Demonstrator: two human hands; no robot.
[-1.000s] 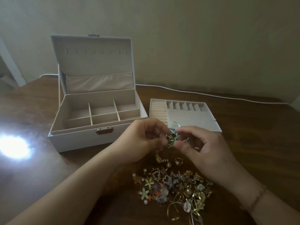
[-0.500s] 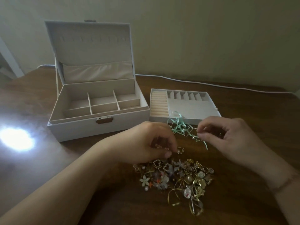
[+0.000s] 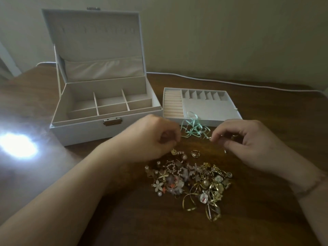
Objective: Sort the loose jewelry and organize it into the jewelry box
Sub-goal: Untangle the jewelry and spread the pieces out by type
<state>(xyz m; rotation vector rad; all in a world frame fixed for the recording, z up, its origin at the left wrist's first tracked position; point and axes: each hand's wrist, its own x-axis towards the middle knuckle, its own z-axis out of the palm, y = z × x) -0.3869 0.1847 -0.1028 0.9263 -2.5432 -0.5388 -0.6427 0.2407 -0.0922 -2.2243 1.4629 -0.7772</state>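
Note:
A pile of loose jewelry (image 3: 191, 180), gold pieces, pearls and flower shapes, lies on the wooden table in front of me. A gold ring (image 3: 195, 153) sits apart at its far edge. A mint ribbon piece (image 3: 193, 129) lies on the table against the removable tray (image 3: 230, 114). The white jewelry box (image 3: 85, 128) stands open at the left, its compartments bare. My left hand (image 3: 150, 137) hovers over the pile's far left edge with fingers curled, and nothing shows between them. My right hand (image 3: 245, 141) pinches a small gold piece (image 3: 210, 138) just right of the ribbon.
The tray has ring rolls on the left, small slots along the back and a closed flap. A white cable (image 3: 230, 83) runs along the wall behind it. A bright glare spot (image 3: 17, 146) lies on the table at the far left.
Both hands held the mint ribbon piece together a second ago. It now lies on the table by the tray, and the hands have moved apart, with my right hand keeping a small gold piece.

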